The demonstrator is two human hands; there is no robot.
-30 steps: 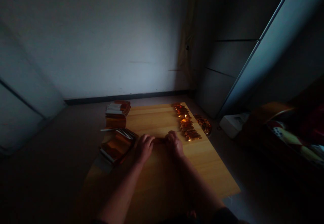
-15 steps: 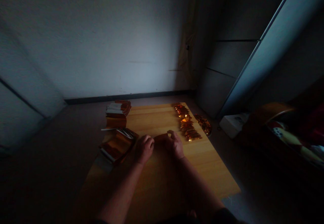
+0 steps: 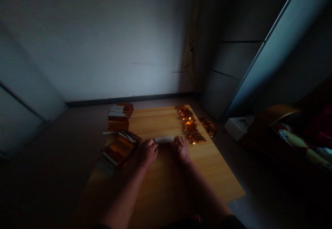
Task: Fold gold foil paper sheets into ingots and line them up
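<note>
Between my two hands, above the wooden table (image 3: 166, 184), stretches a narrow piece of foil paper (image 3: 164, 139) with a pale side showing. My left hand (image 3: 148, 153) is closed on its left end, fingers curled. At the other end my right hand (image 3: 182, 149) pinches the paper. Stacks of copper-gold foil paper (image 3: 120, 149) lie to the left of my left hand, some with white edges or backs. Right of my right hand runs a row of folded shiny foil pieces (image 3: 192, 127).
On the floor past the table's right edge is a heap of shiny foil pieces (image 3: 208, 127). Farther right stand a white box (image 3: 237, 128) and a dark piece of furniture with cloth items on it. A pale wall (image 3: 129, 49) rises behind the table.
The paper between my hands showed a dark brownish side before and now shows a pale strip. My right hand has turned slightly and shifted a little to the right; my left has hardly moved.
</note>
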